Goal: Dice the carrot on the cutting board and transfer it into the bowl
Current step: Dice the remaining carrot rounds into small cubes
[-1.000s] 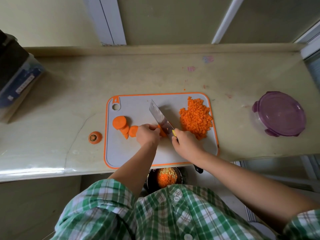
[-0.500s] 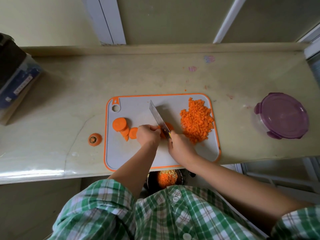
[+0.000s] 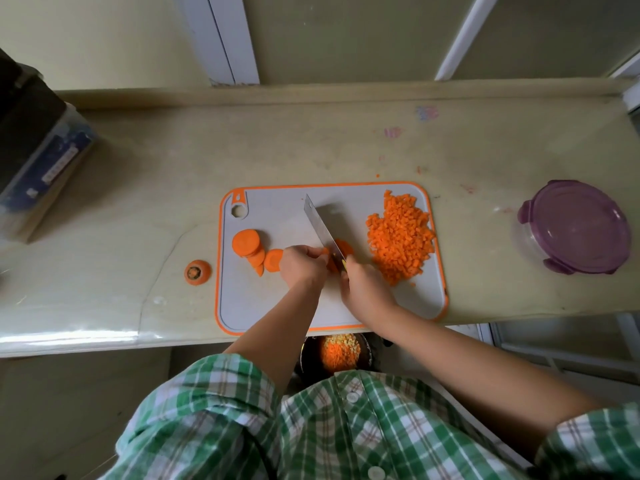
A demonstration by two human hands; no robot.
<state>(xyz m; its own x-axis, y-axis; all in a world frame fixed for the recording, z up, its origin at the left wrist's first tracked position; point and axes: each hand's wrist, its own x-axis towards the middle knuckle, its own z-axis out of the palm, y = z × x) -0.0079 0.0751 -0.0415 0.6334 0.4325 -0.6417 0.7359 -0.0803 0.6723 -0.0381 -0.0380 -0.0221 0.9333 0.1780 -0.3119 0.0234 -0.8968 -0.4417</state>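
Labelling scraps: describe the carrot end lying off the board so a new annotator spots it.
On the pale beige countertop, find the grey orange-rimmed cutting board. Just off its left edge sits the round orange carrot end, alone on the counter. Unlike the flat carrot slices on the board, it has a dark stem scar.

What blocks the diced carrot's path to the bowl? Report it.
Only the right hand, holding the knife, lies between the diced carrot and the bowl below the near edge of the cutting board; nothing else visible.
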